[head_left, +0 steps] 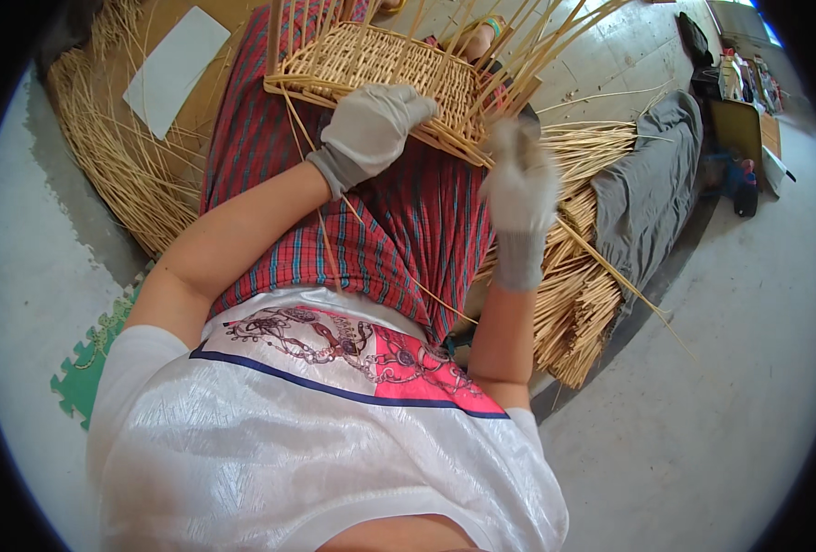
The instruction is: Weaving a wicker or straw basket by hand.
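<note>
- Woven basket [399, 64], stakes rising, lies over the red checked cloth [274, 253] on the lap.
- Left hand [369, 129]: grip clamped on its near edge, hiding part.
- Right hand [521, 179] by the right corner — blurred, so I can't tell whether its grip is closed.
- Right: cane bundle [573, 322], grey cloth [647, 189] partly over it.
- Left: loose canes [118, 175], white sheet [176, 72].

lap fabric [283, 248]: near side of basket [385, 69] | left hand [376, 129]: basket's near edge | right hand [523, 179]: basket's near-right corner | sheet [178, 69], loose reeds [118, 175]: left of basket | reed bundle [573, 317], draped cloth [652, 189]: right of basket
</note>
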The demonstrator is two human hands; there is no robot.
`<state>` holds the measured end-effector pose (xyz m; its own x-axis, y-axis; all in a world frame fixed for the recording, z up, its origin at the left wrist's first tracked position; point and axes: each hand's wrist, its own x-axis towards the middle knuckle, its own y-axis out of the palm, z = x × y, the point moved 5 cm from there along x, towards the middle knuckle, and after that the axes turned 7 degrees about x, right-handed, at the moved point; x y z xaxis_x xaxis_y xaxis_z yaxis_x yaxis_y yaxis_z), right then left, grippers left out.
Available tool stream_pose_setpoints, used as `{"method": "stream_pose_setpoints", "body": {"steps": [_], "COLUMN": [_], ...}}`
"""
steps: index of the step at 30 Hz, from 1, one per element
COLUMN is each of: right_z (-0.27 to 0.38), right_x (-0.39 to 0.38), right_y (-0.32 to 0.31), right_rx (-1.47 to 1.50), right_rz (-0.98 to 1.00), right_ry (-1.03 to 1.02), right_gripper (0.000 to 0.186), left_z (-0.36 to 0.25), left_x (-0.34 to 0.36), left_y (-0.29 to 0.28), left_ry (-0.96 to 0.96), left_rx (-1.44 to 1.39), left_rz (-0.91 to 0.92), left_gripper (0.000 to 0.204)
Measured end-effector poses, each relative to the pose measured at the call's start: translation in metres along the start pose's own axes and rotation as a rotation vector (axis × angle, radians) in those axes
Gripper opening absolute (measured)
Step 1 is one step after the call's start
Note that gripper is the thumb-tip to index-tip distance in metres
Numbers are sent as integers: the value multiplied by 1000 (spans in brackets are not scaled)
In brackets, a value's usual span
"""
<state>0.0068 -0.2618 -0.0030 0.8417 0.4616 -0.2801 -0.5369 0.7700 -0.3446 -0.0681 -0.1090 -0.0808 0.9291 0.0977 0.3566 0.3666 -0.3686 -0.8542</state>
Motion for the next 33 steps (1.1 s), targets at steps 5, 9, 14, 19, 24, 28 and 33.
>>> {"method": "stream_pose_setpoints", "body": {"steps": [5,9,14,19,24,28,33], "right_z": [-20,31,-5,-30,35,37,-30], "right_x": [2,46,5,-40,71,69,-26], "right_y": [-6,10,-36,-45,8,6,-18], "right_rx": [44,-630,-251,-147,-493,-377,98], "right_rz": [-408,-490,-388,-358,-254,-174,149], "right_ry": [-65,-791,-302,-8,-429,-509,338], "right_gripper": [44,55,41,35,35,34,34], "left_z": [-6,-22,-17,-33,-49,-48,-42], "left_x": [-2,-8,-6,-4,10,13,17], "left_y": [-6,-4,-1,0,26,24,22], "left_ry": [-13,59,105,254,283,219,145], "left_rx": [-35,202,270,230,314,304,124], "left_rz": [-74,-70,-45,-287,61,240,263], "left_gripper": [44,59,58,55,39,40,32]}}
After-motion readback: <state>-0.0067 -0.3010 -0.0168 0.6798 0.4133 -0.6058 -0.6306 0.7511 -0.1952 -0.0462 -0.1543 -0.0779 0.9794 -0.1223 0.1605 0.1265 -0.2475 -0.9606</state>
